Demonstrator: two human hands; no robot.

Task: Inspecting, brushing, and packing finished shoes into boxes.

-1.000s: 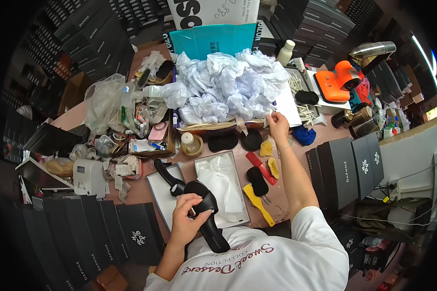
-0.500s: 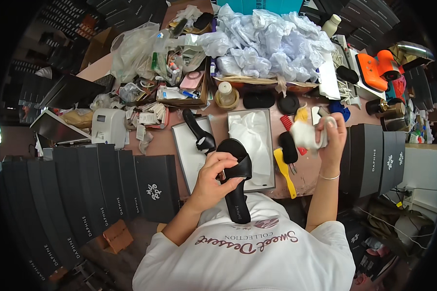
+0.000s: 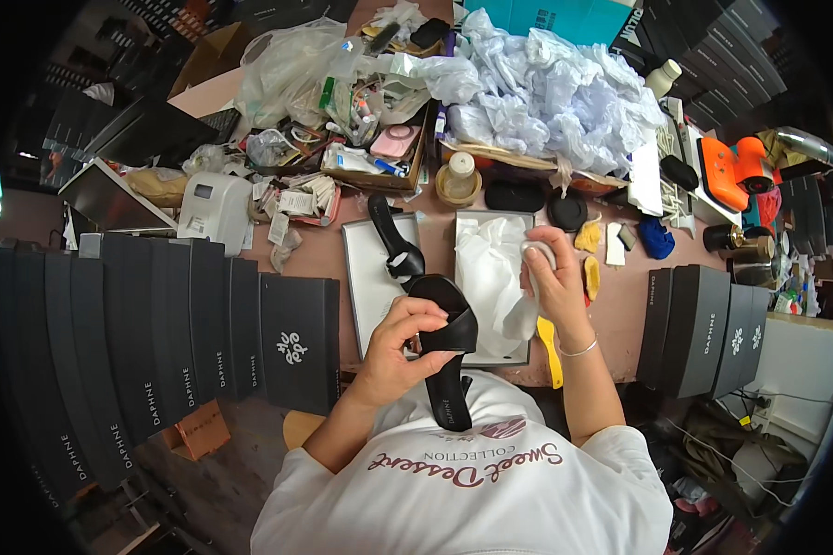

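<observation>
In front of my shirt, my left hand (image 3: pixel 400 347) grips a black slide sandal (image 3: pixel 451 393) by its wide strap, thumb and fingers closed around it. A white cloth (image 3: pixel 526 313) hangs from my right hand (image 3: pixel 555 277), pinched in its fingers, a little to the right of the sandal and apart from it. Beyond the left hand, a second black sandal (image 3: pixel 391 231) lies on a pale shallow box tray (image 3: pixel 359 289). White tissue paper (image 3: pixel 483 259) fills the open shoebox (image 3: pixel 528 350) partly behind my right hand. Below that hand shows a yellow brush handle (image 3: pixel 553 356).
Stacked dark shoeboxes stand at left (image 3: pixel 292 338) and right (image 3: pixel 692 324). Crumpled white paper (image 3: pixel 546 92) heaps up at the back. Near it are a clear bottle (image 3: pixel 460 176), a black round lid (image 3: pixel 566 211), yellow sponges (image 3: pixel 590 236), a blue cloth (image 3: pixel 655 238) and an orange device (image 3: pixel 727 162).
My right hand has moved left with the cloth, nearer the sandal and in front of the open shoebox. My left hand keeps its hold on the sandal. The whole view has shifted slightly.
</observation>
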